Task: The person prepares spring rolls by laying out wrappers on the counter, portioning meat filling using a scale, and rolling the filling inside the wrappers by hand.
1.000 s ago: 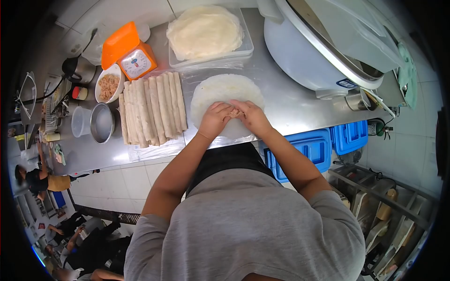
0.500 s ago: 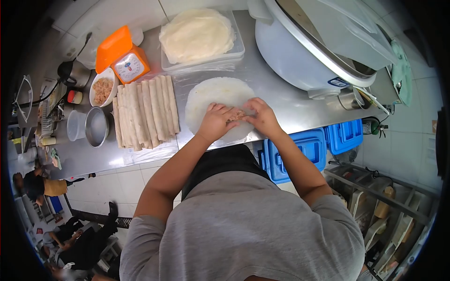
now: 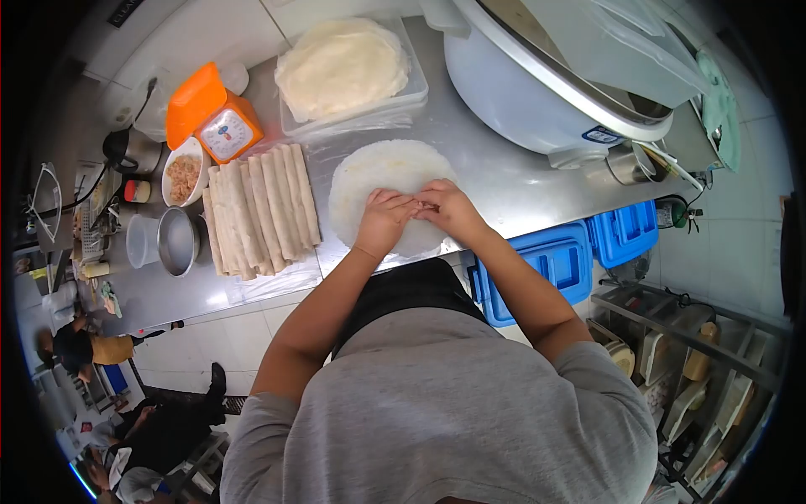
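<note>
A round, pale, thin wrapper point(image 3: 386, 164) lies flat on the steel counter in front of me. Over its lower middle, my left hand point(image 3: 386, 222) and my right hand point(image 3: 451, 210) meet with fingertips touching. Their curled fingers press around pinkish minced filling, which they now almost wholly cover. Left of the wrapper, several long rolled wraps point(image 3: 262, 210) lie side by side on clear plastic film. A white bowl point(image 3: 202, 189) behind them contains more of the minced filling point(image 3: 182, 175). At the back, a stack of pale wrappers point(image 3: 342, 69) rests in a clear plastic tray point(image 3: 417, 82).
An orange kitchen scale point(image 3: 228, 134) stands behind the rolls. At left are a metal bowl point(image 3: 179, 242) and a clear plastic tub point(image 3: 141, 241). A large pale-blue basin point(image 3: 520, 109) fills the back right. Blue lidded bins point(image 3: 546, 269) stand below the counter. Other people are at lower left.
My hands have drawn together, and my right hand has shifted left to meet the left fingers. The filling that showed between them is now mostly covered. The view has tilted slightly.
</note>
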### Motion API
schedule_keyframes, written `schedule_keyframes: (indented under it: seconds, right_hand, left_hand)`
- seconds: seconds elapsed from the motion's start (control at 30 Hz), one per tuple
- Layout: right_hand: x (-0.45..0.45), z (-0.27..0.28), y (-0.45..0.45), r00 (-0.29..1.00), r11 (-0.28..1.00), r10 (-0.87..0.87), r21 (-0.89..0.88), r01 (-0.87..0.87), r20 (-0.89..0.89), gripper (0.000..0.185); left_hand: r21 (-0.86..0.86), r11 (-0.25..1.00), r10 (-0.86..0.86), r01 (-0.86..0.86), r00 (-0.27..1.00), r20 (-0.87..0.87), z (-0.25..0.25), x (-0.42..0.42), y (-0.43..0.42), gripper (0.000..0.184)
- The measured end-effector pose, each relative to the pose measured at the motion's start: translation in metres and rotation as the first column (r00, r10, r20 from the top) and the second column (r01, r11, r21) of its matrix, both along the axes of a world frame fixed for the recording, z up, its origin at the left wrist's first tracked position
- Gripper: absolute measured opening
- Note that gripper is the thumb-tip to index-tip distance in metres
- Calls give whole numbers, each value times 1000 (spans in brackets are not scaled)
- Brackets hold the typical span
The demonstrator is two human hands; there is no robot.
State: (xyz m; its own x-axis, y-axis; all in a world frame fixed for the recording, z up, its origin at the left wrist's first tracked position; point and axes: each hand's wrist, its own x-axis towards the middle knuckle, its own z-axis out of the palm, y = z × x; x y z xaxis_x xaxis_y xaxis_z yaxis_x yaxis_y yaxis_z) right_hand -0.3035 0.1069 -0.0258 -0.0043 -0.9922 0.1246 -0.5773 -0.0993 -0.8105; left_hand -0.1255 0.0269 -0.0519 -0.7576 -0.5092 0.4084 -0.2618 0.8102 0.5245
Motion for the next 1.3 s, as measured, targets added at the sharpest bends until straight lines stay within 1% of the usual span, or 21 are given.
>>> schedule_keyframes:
  seconds: [0.07, 0.13, 0.17, 0.23, 0.33, 0.43, 0.53, 0.57, 0.63, 0.67, 0.73, 0.77, 0.8, 0.87, 0.97, 1.07, 1.1, 1.13, 1.2, 1.27, 1.3]
  right_hand:
    - [-1, 5, 5, 999, 995, -45, -89, 43, -17, 30]
    - [-5, -4, 8, 996, 997, -34, -76, 28, -77, 33]
    - [-5, -8, 10, 994, 998, -25, -68, 18, -105, 34]
    - [-6, -12, 9, 996, 998, -20, -57, 15, -82, 37]
    - [-12, -2, 10, 998, 1000, 11, -25, -13, -61, 42]
    - [-11, -3, 14, 998, 1000, 19, -5, -19, -52, 46]
    - [-11, -5, 11, 997, 999, 32, 21, -31, -70, 50]
    - [-12, -5, 10, 996, 999, 41, 35, -39, -81, 52]
    - [-10, 4, 8, 1000, 992, 24, 127, -22, -17, 53]
    - [-9, 9, 6, 1000, 985, 18, 173, -20, 13, 53]
    - [-11, 21, 1, 998, 940, -62, 336, 65, -18, 53]
    - [-11, 27, -14, 995, 910, -87, 404, 95, -38, 53]
    - [-7, 36, -35, 991, 946, -81, 306, 110, -105, 52]
    - [7, 61, -68, 969, 985, -109, 110, 136, -224, 49]
    - [80, 124, -143, 976, 990, 32, -125, -60, -216, 48]
    - [176, 159, -211, 934, 913, 288, -234, -335, -213, 45]
    - [209, 166, -229, 905, 878, 361, -246, -411, -225, 44]
    - [237, 161, -251, 856, 838, 436, -221, -498, -278, 46]
    - [289, 127, -295, 733, 741, 564, -159, -652, -380, 49]
    - [329, 88, -331, 660, 768, 606, 111, -630, -444, 56]
    - [351, 85, -351, 611, 760, 632, 228, -609, -476, 60]
  left_hand:
    - [-20, 1000, 7, -7, 1000, 7, 8, -4, 2, 25]
    - [-47, 999, 20, -18, 1000, 23, 18, -3, 8, 26]
    - [-27, 1000, 1, 0, 999, 35, 13, -1, 6, 28]
    - [4, 999, -37, 37, 998, 52, 7, -1, -3, 34]
    - [72, 997, 35, -40, 997, 69, 21, 13, -5, 38]
    - [115, 993, -4, -15, 987, 158, 13, 37, -22, 36]
    - [159, 987, 17, -32, 995, 98, 16, 45, -25, 30]
    - [148, 989, 7, -25, 993, 120, 16, 48, -30, 31]
    - [134, 991, -7, -16, 986, 165, 7, 59, -36, 33]
    - [154, 988, -39, 10, 982, 183, 0, 61, -37, 38]
    - [170, 985, -65, 27, 973, 222, -9, 63, -44, 47]
    - [200, 980, -39, -7, 974, 223, 7, 65, -42, 52]
    - [231, 972, -10, -43, 974, 224, 25, 66, -36, 57]
    - [271, 962, 14, -33, 997, 72, 41, 71, -34, 62]
    - [290, 949, 127, -124, 992, 8, 63, 83, -31, 57]
    - [400, 915, 42, -47, 999, 22, 113, 132, -33, 48]
    - [427, 901, 79, -71, 997, -1, 131, 153, -33, 45]
    - [452, 887, 114, -91, 993, -25, 150, 179, -32, 41]
    - [478, 864, 215, -159, 974, -66, 165, 231, -30, 35]
    - [468, 838, 367, -281, 925, -101, 170, 285, -25, 31]
    - [482, 810, 423, -333, 902, -88, 171, 311, -21, 31]
